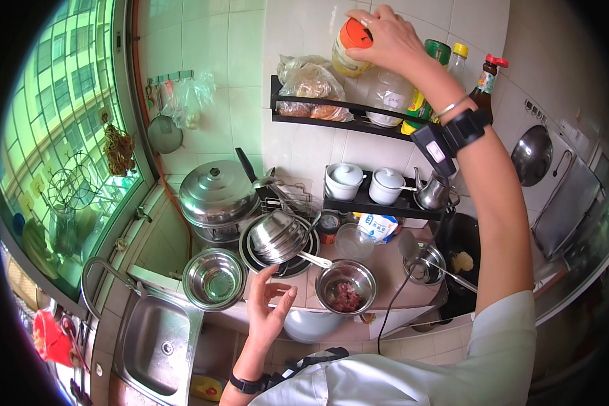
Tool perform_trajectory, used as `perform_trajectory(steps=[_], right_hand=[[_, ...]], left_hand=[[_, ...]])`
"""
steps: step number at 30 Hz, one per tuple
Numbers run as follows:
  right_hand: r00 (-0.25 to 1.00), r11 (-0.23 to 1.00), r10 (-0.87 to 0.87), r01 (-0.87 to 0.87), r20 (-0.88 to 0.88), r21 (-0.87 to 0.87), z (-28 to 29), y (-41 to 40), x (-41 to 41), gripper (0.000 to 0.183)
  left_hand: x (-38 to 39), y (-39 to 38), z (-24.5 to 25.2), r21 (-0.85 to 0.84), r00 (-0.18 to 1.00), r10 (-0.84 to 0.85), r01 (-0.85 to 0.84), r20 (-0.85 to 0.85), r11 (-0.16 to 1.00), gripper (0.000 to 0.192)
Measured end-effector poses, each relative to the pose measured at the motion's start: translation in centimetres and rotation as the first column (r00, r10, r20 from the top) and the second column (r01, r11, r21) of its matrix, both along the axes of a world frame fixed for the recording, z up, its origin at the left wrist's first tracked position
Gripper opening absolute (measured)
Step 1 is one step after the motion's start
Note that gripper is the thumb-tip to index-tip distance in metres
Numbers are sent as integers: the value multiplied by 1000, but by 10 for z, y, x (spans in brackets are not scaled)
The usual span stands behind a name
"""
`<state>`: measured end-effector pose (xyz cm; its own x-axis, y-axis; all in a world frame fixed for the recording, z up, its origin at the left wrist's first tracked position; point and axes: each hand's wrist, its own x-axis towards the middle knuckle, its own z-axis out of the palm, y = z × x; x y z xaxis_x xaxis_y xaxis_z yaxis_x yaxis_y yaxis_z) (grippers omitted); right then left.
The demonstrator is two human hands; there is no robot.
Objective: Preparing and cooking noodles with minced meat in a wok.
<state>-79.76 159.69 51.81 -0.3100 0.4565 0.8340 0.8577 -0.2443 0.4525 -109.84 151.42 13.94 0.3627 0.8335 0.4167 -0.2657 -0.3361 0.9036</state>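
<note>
High up, my right hand [392, 39] grips a container [349, 49] with an orange-red lid, raised above the black wall shelf [330, 104]. My left hand [269, 304] hangs in front of the counter's edge with its fingers apart, holding nothing. Just right of it stands a steel bowl [361, 274] with pieces of raw meat [347, 298] inside. Behind the left hand, an upturned steel pot or bowl [276, 238] sits on a larger dark pan. To its left is an empty-looking steel basin [215, 279].
A steel sink [157, 345] with a curved tap lies at the left. Lidded white jars [344, 180] and a steel pourer [433, 192] occupy the lower shelf. Upper-shelf bottles [484, 83] stand beside my raised arm. A ladle [411, 248] rests over a small bowl near a black wok [462, 238].
</note>
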Motion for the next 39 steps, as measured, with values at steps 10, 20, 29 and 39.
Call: perform_trajectory(steps=[10,20,29,39], right_hand=[[950,863,-162,6,-267,-505,-24,41,-27,48],[970,876,135,-212,-202,-433,-142,-132,9,37],[422,597,-710,-65,-564,-800,-331,-328,159,61],[-26,704,-613,-472,-789,-531,-439,-381,254,24]], left_hand=[[-17,9,-40,-212,961,-73,16,-265,977,31],[46,25,-102,-472,785,-416,180,-460,863,42],[82,-6,-113,-762,939,-308,86,-153,642,17],[74,-69,-114,-777,995,-23,-63,-99,626,10]])
